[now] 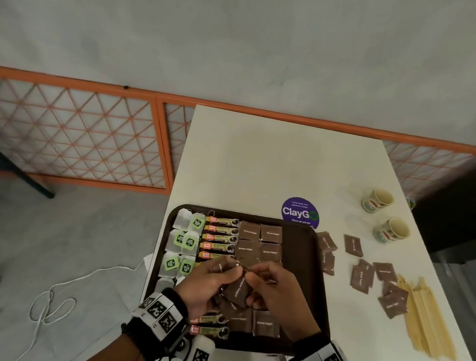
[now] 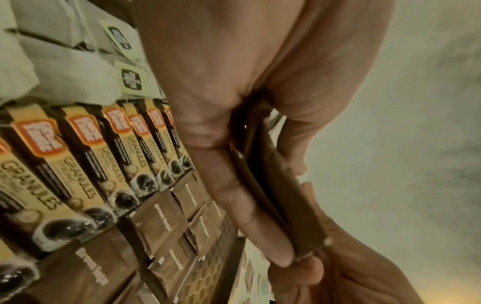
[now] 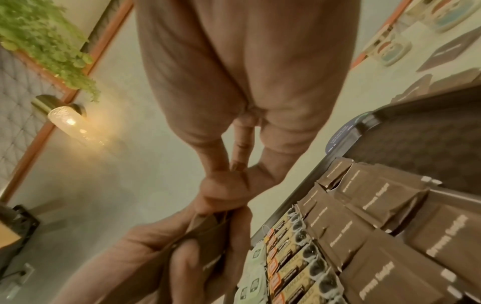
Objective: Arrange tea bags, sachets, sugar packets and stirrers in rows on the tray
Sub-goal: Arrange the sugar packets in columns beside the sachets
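A dark brown tray (image 1: 298, 263) holds tea bags (image 1: 183, 242) at its left, granule sachets (image 1: 220, 238) beside them, then two columns of brown sugar packets (image 1: 259, 241). Above the tray's near middle, my left hand (image 1: 220, 278) grips a small stack of brown sugar packets (image 1: 237, 290). In the left wrist view the stack (image 2: 281, 195) sits between thumb and fingers. My right hand (image 1: 261, 282) pinches the stack's top edge, and in the right wrist view its fingertips (image 3: 226, 185) meet on the packets (image 3: 210, 236). Both hands hide the middle rows.
Loose brown sugar packets (image 1: 362, 275) lie on the white table (image 1: 277, 161) right of the tray, with a pile of wooden stirrers (image 1: 428, 318) beyond them. Two paper cups (image 1: 377, 201) stand at the far right. A purple round sticker (image 1: 300, 212) sits behind the tray.
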Available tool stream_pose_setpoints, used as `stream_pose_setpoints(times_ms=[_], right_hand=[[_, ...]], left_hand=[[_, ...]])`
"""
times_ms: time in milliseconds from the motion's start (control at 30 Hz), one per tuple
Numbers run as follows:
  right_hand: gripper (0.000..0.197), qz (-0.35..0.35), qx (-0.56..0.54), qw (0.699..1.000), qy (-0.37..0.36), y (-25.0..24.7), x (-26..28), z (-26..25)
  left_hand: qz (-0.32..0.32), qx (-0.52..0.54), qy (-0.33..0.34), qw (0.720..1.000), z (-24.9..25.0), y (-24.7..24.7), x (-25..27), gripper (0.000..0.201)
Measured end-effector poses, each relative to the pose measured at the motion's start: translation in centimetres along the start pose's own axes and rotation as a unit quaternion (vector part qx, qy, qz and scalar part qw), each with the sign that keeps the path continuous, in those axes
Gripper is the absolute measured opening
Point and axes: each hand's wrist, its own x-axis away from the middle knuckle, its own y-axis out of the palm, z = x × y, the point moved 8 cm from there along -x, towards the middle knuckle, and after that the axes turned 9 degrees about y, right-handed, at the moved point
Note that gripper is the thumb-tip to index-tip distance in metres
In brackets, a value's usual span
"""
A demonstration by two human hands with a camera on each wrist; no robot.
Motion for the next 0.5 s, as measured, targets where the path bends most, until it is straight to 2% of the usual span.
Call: stream_pose_setpoints(times_ms=[133, 233, 333, 400, 500], right_hand=[[0.005, 0.003, -0.010, 1.000, -0.009, 1.1, 0.3, 0.3], [0.009, 0.032, 0.024, 0.999, -0.017, 1.1, 0.5, 0.5], [0.012, 0.060, 0.046, 0.997, 0.001, 1.1, 1.2, 1.3], [0.020, 0.017, 0.058, 0.997, 0.042, 2.1, 1.9, 2.6], [0.013, -0.006, 0.061, 0.996, 0.059, 2.5, 2.7, 4.4]], left_hand=[[-0.015, 0.004, 0.009, 1.000, 0.2, -1.1, 0.7, 0.035], [-0.058, -0.020, 0.007, 0.998, -0.1, -1.3, 1.1, 0.029], [-0.030, -0.055, 0.017, 0.998, -0.6, -1.9, 1.1, 0.014], [0.004, -0.052, 0.025, 0.998, -0.9, -2.3, 0.9, 0.014], [-0.016, -0.096, 0.051, 0.994, -1.5, -2.2, 0.8, 0.015]])
